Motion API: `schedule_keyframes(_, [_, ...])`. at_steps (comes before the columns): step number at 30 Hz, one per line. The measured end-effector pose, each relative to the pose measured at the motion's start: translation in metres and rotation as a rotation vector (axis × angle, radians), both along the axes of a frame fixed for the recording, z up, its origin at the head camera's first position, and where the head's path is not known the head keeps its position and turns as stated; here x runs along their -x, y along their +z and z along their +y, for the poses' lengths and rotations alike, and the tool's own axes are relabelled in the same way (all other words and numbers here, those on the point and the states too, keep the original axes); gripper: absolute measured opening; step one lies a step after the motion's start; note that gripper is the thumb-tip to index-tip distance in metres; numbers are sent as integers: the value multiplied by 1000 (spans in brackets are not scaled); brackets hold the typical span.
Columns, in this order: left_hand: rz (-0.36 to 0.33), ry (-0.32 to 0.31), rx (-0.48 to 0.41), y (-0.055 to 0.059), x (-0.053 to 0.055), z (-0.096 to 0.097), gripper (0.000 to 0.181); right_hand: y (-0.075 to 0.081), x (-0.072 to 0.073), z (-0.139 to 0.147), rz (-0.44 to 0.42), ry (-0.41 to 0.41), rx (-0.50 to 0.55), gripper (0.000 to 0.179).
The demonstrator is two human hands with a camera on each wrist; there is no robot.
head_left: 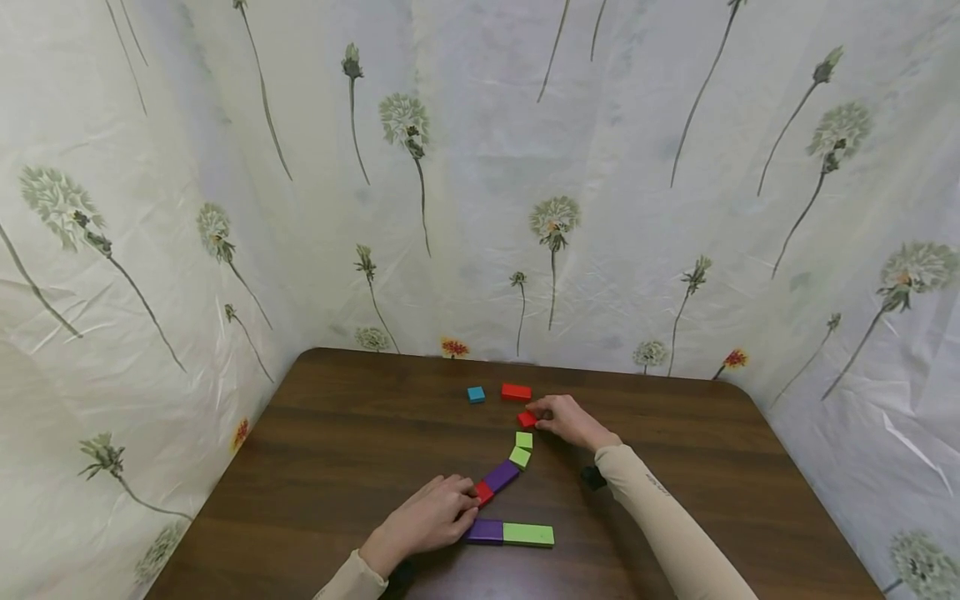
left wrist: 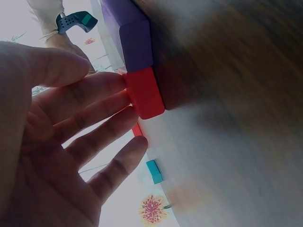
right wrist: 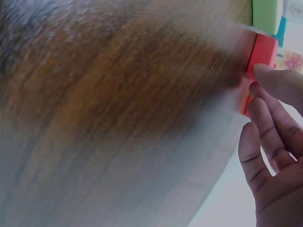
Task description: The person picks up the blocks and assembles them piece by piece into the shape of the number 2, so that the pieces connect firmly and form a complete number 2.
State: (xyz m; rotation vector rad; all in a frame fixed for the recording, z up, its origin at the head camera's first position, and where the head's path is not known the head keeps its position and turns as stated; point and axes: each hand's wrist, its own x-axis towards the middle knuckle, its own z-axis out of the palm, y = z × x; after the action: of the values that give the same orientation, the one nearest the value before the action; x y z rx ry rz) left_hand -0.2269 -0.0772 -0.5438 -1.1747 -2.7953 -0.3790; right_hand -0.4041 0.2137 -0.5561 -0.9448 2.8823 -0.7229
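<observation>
In the head view my left hand [head_left: 431, 512] touches a small red block [head_left: 484, 492] at the near end of a curved row. The left wrist view has its straight fingers against that red block [left wrist: 146, 94], which abuts a purple block [left wrist: 135, 42]. Farther up the row lie a long purple block [head_left: 502, 476] and two lime blocks [head_left: 524, 440]. Just beyond them, my right hand [head_left: 567, 419] pinches another small red block [head_left: 527, 420] at its right end, between thumb and finger. The right wrist view has the thumb on this red block [right wrist: 262, 52].
Nearer me, a purple block [head_left: 486, 532] and a long lime block [head_left: 528, 535] lie end to end, partly beside my left hand. Toward the back of the brown table [head_left: 352, 433] are a blue block [head_left: 476, 394] and a longer red block [head_left: 516, 392]. A flowered curtain [head_left: 480, 208] surrounds the table.
</observation>
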Motion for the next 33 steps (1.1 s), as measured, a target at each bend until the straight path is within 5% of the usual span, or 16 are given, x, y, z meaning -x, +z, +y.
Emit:
schedule_keyframes(22, [-23,6,3,-1,2,0,25,3,-4,-4,68,49,-19,26])
schedule_keyframes(33, [-3,-2,-22,-3,2,0,25,0,-3,-7,67,7,-32,22])
